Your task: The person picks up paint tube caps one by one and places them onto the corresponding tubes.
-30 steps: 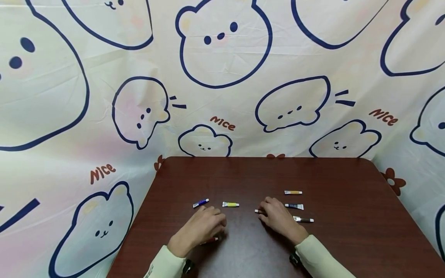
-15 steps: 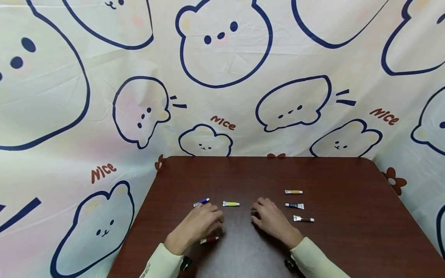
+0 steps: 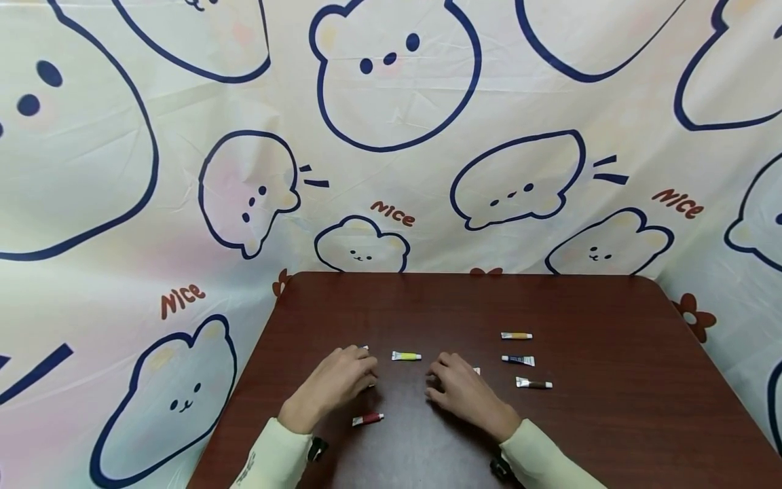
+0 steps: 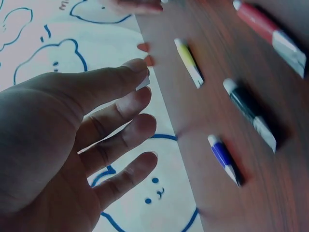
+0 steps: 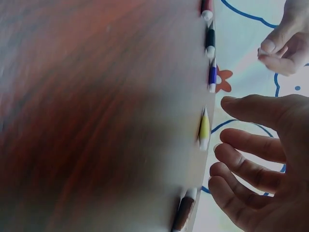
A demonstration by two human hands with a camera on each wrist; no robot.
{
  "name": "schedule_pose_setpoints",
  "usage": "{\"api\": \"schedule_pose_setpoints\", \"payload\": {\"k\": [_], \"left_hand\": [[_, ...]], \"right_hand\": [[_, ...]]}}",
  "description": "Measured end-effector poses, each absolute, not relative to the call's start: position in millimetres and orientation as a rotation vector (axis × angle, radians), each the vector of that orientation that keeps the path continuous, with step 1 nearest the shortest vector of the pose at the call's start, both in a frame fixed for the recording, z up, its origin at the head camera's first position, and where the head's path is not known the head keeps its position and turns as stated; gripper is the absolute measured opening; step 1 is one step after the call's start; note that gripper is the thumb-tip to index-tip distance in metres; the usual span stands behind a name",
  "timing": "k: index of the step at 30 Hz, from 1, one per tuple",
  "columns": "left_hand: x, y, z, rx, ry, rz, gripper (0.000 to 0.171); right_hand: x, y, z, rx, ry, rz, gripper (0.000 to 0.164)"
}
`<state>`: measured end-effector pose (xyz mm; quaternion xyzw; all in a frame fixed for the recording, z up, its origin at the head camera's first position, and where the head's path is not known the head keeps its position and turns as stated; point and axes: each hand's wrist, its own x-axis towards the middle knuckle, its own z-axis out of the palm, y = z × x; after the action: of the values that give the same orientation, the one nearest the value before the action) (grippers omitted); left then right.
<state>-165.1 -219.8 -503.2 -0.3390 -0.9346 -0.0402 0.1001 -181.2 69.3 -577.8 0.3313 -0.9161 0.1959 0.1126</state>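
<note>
My left hand (image 3: pixel 332 384) hovers over the left group of small paint tubes, fingers loosely bent and thumb tip near the index finger. In the left wrist view, a blue tube (image 4: pixel 222 152) and a dark green tube (image 4: pixel 248 106) lie on the tabletop beyond the fingers; the hand mostly hides both in the head view. A red tube (image 3: pixel 368 420) lies nearer the front. My right hand (image 3: pixel 470 397), fingers bent and apart, holds nothing. Just behind it a brown tube (image 5: pixel 183 210) lies largely hidden in the head view. Between the hands, farther back, sits a yellow tube (image 3: pixel 406 356).
On the right lie an ochre tube (image 3: pixel 516 336), a navy tube (image 3: pixel 518 360) and a dark brown tube (image 3: pixel 534 383). The dark wooden table (image 3: pixel 427 312) ends at a cartoon-print cloth (image 3: pixel 391 176) hanging behind and at the sides.
My left hand has drawn left and back, uncovering the red tube and covering the blue one. My right hand has shifted left, and the brown tube's end now shows behind it.
</note>
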Motion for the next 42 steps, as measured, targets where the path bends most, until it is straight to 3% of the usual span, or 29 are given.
{"api": "schedule_pose_setpoints", "payload": {"k": [25, 32, 42], "left_hand": [[-176.8, -270.9, -514.5, -0.677, -2.91, -0.304, 0.009], [-174.6, -281.8, -512.9, -0.575, -2.949, -0.339, 0.001], [-168.7, -294.2, -511.0, -0.502, -2.88, -0.375, 0.014]], "right_hand": [[-170.5, 30.2, -579.9, 1.188, -2.633, 0.591, 0.035], [-168.6, 19.2, -584.6, 1.237, -2.574, 0.577, 0.036], [-167.0, 7.1, -584.5, 1.28, -2.632, 0.536, 0.035]]}}
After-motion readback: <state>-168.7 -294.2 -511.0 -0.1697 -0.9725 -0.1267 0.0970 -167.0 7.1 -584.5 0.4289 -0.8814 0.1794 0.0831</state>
